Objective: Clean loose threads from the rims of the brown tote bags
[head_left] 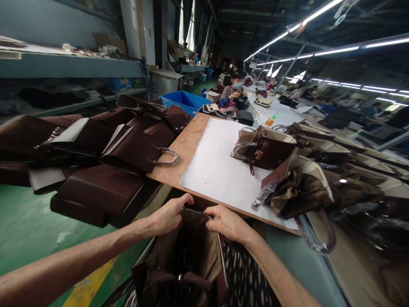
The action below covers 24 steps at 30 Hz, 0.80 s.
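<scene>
A dark brown handbag [188,251] with a tan lining rests mouth-up in front of me, low in the view. My left hand [169,215] is closed on the far left part of its top edge, the thumb raised over the rim. On the far right part of the same edge, my right hand [225,221] pinches the rim with curled fingers. The bag gapes between my arms, and its lower body runs out of the picture. Just beyond my hands lies a white sheet [204,162] on a wooden board [172,177].
Brown handbags [102,187] are piled at left, one with a plastic-wrapped handle [166,157]. Another handbag [271,147] stands on the sheet, near an open bag [297,187] and rows of more bags. Behind are a blue bin [185,102] and a seated person [234,94].
</scene>
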### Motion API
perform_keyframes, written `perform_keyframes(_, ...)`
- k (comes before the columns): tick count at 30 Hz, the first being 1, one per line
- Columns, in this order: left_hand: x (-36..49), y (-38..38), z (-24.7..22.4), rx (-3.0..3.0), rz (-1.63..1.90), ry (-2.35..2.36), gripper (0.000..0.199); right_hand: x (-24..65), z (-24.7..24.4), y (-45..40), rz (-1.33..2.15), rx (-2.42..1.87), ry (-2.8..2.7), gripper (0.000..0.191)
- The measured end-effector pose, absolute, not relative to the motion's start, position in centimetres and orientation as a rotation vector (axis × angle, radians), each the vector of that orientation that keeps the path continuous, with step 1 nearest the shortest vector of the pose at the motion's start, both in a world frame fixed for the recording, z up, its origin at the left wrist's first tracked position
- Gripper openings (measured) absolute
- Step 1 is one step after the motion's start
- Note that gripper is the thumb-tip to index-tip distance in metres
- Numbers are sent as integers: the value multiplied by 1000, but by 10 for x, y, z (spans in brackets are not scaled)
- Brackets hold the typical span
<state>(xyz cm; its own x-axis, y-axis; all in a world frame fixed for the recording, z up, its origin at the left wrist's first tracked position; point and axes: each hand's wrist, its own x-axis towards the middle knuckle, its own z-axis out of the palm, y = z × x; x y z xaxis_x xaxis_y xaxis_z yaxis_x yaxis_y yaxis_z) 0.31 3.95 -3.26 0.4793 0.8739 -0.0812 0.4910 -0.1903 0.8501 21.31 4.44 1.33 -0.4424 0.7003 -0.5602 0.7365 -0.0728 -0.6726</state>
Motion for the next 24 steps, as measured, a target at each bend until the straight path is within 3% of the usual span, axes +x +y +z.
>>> perform_keyframes(7,5,42,-45,1622,556,1113,43,207,12,50,-1299,1671,2360,19)
perform_keyframes(15,2,42,-38,1460,461,1116,28,197,-19,46,-1772,1846,2280,17)
perform_keyframes(24,3,44,-46,1415,497,1136,25,200,-26,42,-1739,1956,2338,16)
